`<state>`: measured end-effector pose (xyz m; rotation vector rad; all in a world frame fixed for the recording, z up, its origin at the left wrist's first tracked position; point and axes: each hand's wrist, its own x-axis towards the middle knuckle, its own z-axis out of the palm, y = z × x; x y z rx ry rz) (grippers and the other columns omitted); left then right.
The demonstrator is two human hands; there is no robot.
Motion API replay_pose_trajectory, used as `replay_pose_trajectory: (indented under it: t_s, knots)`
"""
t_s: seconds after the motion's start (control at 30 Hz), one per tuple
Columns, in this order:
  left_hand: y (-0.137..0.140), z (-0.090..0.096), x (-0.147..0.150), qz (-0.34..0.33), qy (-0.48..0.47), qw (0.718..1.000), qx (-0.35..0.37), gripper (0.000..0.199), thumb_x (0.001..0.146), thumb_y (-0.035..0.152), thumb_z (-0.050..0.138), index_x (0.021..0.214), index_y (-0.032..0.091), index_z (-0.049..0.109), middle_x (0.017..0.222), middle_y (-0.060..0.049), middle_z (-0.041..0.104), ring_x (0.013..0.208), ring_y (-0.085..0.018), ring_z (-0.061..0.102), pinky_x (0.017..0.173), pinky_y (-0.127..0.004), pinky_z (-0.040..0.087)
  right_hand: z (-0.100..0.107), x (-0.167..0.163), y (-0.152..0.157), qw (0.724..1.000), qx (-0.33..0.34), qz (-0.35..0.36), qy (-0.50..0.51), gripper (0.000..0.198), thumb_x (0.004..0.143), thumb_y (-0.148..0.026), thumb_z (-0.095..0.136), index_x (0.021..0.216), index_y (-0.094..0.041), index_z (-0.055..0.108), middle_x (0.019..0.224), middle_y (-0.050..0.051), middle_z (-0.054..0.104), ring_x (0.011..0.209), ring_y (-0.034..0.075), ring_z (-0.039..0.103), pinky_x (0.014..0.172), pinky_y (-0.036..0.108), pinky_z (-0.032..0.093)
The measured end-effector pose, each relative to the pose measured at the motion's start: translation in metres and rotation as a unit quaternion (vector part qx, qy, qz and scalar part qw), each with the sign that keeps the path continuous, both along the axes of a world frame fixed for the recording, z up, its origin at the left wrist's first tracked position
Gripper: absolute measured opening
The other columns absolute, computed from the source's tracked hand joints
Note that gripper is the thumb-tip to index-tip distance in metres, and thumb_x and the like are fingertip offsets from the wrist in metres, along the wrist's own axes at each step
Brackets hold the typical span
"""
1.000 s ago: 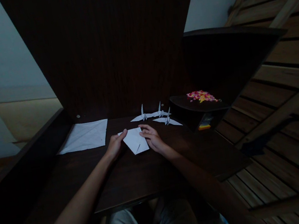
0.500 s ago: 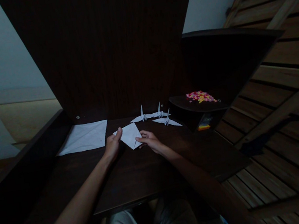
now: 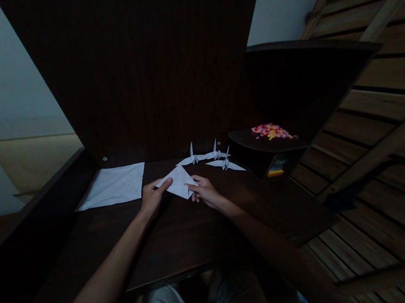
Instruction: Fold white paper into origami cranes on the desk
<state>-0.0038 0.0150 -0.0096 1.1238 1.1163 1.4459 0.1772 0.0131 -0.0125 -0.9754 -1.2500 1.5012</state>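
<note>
A folded piece of white paper (image 3: 178, 182), roughly diamond-shaped, is held between my two hands over the dark desk. My left hand (image 3: 153, 197) grips its left corner, thumb on top. At the right edge, my right hand (image 3: 204, 191) pinches the paper with the thumb above and the fingers beneath. Just behind it on the desk stand three white origami cranes, among them the left crane (image 3: 195, 159) and the front crane (image 3: 226, 162). Left of my hands lies a flat white sheet of paper (image 3: 115, 185) with crease lines.
On the right, a low curved shelf (image 3: 243, 141) bears a heap of small pink, red and yellow pieces (image 3: 271, 131). A small box with a yellow strip (image 3: 276, 166) sits below it. A raised side panel (image 3: 35, 213) bounds the desk on the left; wooden slats (image 3: 374, 216) lie to the right.
The folded paper has turned slightly and shifted a little to the right. My left thumb has slid further onto it, and my right fingers have moved beneath its edge.
</note>
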Motion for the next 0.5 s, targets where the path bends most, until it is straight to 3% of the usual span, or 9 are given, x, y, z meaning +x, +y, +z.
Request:
replay_pose_trajectory:
  t_s: [0.13, 0.23, 0.37, 0.5]
  knots:
    - [-0.004, 0.003, -0.001, -0.023, 0.022, 0.999, -0.003, 0.04, 0.051, 0.042, 0.084, 0.08, 0.015, 0.075, 0.082, -0.007, 0.073, 0.075, -0.022, 0.064, 0.073, -0.032, 0.048, 0.003, 0.003, 0.002, 0.994, 0.028, -0.104, 0.026, 0.035, 0.061, -0.041, 0.074, 0.082, -0.017, 0.057, 0.053, -0.007, 0.055, 0.031, 0.003, 0.041, 0.027, 0.014, 0.026]
    - [-0.009, 0.007, 0.0, -0.094, 0.031, 0.995, -0.032, 0.044, 0.05, 0.04, 0.084, 0.085, 0.015, 0.074, 0.083, -0.008, 0.073, 0.075, -0.022, 0.065, 0.071, -0.032, 0.049, 0.004, 0.005, 0.003, 0.988, 0.038, -0.144, 0.042, 0.036, 0.062, -0.043, 0.073, 0.082, -0.018, 0.057, 0.061, -0.004, 0.06, 0.036, 0.003, 0.041, 0.029, 0.014, 0.026]
    - [-0.015, 0.011, 0.004, -0.188, 0.066, 0.978, -0.062, 0.043, 0.051, 0.037, 0.083, 0.087, 0.015, 0.075, 0.084, -0.008, 0.074, 0.078, -0.023, 0.065, 0.07, -0.032, 0.048, 0.003, 0.005, 0.003, 0.987, 0.034, -0.154, 0.04, 0.036, 0.062, -0.045, 0.073, 0.082, -0.018, 0.058, 0.067, -0.001, 0.063, 0.043, 0.005, 0.045, 0.031, 0.015, 0.026]
    - [-0.016, 0.01, 0.005, -0.176, 0.094, 0.978, -0.054, 0.037, 0.053, 0.039, 0.082, 0.08, 0.015, 0.076, 0.075, -0.006, 0.073, 0.07, -0.022, 0.064, 0.066, -0.031, 0.047, 0.003, 0.006, 0.003, 0.991, 0.024, -0.126, 0.049, 0.03, 0.06, -0.038, 0.073, 0.078, -0.018, 0.06, 0.064, -0.002, 0.06, 0.045, 0.006, 0.045, 0.033, 0.016, 0.028]
